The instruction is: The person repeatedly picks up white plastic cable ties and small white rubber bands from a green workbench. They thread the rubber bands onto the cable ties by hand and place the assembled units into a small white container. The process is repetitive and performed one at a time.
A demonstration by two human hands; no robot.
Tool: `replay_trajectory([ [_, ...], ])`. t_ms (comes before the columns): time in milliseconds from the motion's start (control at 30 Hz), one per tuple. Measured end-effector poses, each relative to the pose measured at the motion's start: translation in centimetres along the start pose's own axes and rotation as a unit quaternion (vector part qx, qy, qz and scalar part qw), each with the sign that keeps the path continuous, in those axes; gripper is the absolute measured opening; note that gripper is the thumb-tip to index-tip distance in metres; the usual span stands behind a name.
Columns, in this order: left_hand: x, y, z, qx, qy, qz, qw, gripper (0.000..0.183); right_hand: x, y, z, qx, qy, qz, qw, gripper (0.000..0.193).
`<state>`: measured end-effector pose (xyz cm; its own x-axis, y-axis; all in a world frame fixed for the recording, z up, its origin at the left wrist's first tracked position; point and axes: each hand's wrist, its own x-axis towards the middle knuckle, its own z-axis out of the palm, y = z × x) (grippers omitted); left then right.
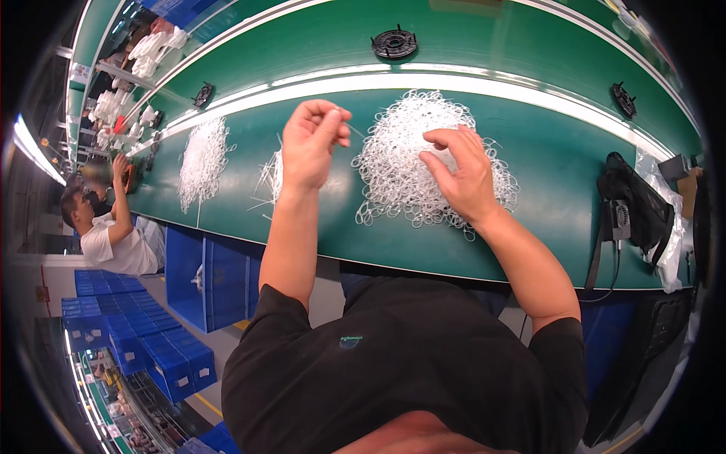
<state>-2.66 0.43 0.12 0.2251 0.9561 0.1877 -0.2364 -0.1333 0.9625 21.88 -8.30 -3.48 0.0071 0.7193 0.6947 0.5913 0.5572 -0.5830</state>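
Observation:
My left hand (312, 140) is raised over the green table, thumb and fingers pinched together on a thin pale strip that looks like a cable tie (358, 130). To its right is a large heap of white looped cable ties (401, 170). My right hand (463, 170) hovers at or just over the right part of this heap, its thumb and curved fingers apart and nothing visible between them. Partly hidden behind my left forearm lies a small bunch of straight white ties (271, 178). Further left is a second white heap (203, 159).
Black round parts with upright pegs (394, 45) rest on the green strip beyond the pale rail (454, 82). A black bag (635, 200) with a small device and cord lies at the right end. Blue bins (219, 280) stand below left; another person (121, 242) sits further left.

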Motion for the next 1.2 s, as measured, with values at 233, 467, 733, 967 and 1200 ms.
replay_trajectory([
  [233, -1.8, -2.6, 5.9, -0.188, -0.112, -0.100, 0.971, 0.010, -0.2, -0.1, 0.6, 0.072, 0.012, 0.008, 0.997, 0.028],
  [467, -3.1, -4.5, 7.4, -0.041, -0.028, -0.004, 0.999, 0.013, -0.3, 0.0, 0.3, 0.060, -0.009, 0.024, 0.998, 0.017],
  [733, -4.2, -4.9, 7.9, -0.013, -0.045, -0.031, 0.998, 0.014, -0.5, -0.3, 1.0, 0.228, 0.104, 0.151, 0.956, 0.024],
  [967, -3.9, -4.8, 7.7, -0.044, -0.022, -0.050, 0.998, 0.013, -0.3, -1.0, 0.6, 0.125, 0.033, 0.110, 0.985, 0.011],
  [1200, -3.9, -4.8, 7.7, -0.036, -0.005, -0.029, 0.999, 0.013, -0.1, -0.5, 0.7, 0.075, 0.034, 0.067, 0.994, 0.009],
])
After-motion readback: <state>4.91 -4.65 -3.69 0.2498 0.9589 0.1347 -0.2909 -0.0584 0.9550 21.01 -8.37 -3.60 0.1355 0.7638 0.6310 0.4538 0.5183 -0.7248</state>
